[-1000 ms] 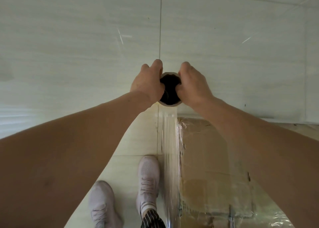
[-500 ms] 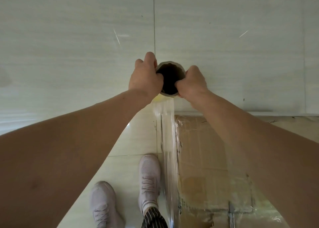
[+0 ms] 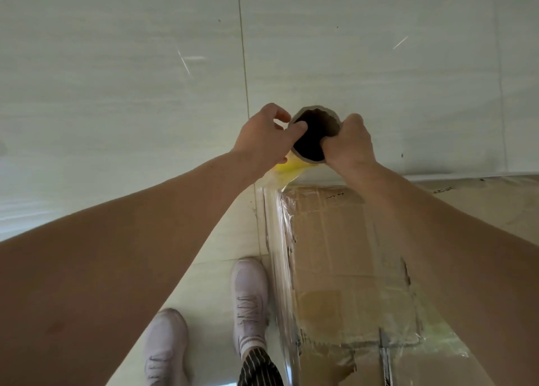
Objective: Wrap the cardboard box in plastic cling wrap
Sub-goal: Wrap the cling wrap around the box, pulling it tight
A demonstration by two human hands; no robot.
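We hold the cling wrap roll (image 3: 313, 136) just above the cardboard box's (image 3: 350, 254) far left corner. We look straight down its dark core, so its long axis stands upright, parallel to the box's vertical edge. The left hand (image 3: 262, 136) grips the rim with the thumb over the lip, and the right hand (image 3: 348, 143) clenches the opposite rim on the box side. The film (image 3: 277, 239) stretches down the box's left face, so we judge the next pass turns rightward round that corner.
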